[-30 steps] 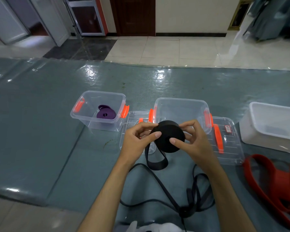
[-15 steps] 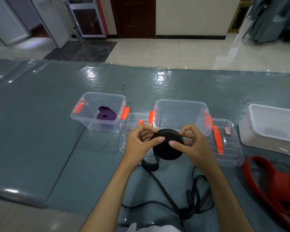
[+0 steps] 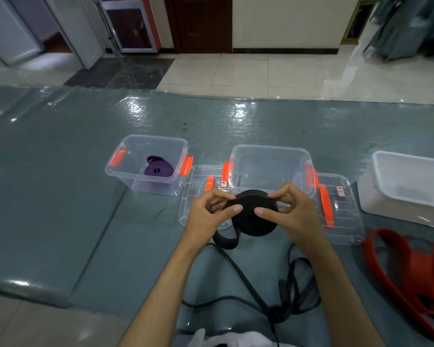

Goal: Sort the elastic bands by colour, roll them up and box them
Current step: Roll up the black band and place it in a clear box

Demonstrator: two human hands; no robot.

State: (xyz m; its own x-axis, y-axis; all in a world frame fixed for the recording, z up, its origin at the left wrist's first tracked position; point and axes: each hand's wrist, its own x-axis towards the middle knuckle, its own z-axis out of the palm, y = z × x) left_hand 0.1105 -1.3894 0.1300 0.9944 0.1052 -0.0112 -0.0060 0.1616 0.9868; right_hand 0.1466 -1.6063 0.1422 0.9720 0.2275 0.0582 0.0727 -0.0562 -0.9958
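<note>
Above the table [image 3: 60, 196], left hand [image 3: 208, 216] and right hand [image 3: 293, 214] gripping black band roll [image 3: 253, 219], tail trailing down

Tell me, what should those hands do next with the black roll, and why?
Probably keep winding: both the left hand and right hand grip the black band roll, but a long loose tail trails onto the table, so it isn't ready for boxing.
</note>
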